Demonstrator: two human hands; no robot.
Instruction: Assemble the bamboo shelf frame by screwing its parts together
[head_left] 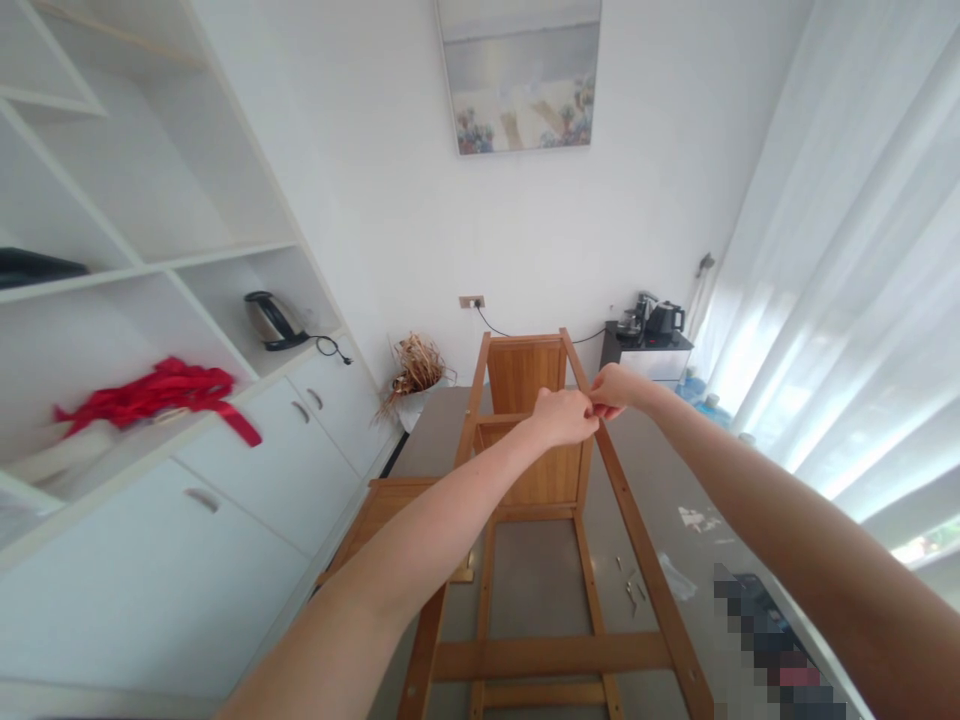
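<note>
A wooden furniture frame (645, 530) with long side rails, crossbars and panels stands in front of me. Over its right rail, toward the far end, my left hand (564, 415) and my right hand (616, 390) meet. Both are closed, fingertips pressed together at the rail; whatever lies between them is too small or hidden to make out. Beyond the hands is a wooden panel (529, 372). My left forearm covers part of the left rail (471, 420).
Small metal hardware pieces (631, 594) and a plastic bag (677, 578) lie on the floor at right. White cabinets (247, 530) line the left side, with a kettle (271, 320) and red ribbon (154, 392). Dried plants (417, 365) and a coffee stand (654, 356) stand near the back wall.
</note>
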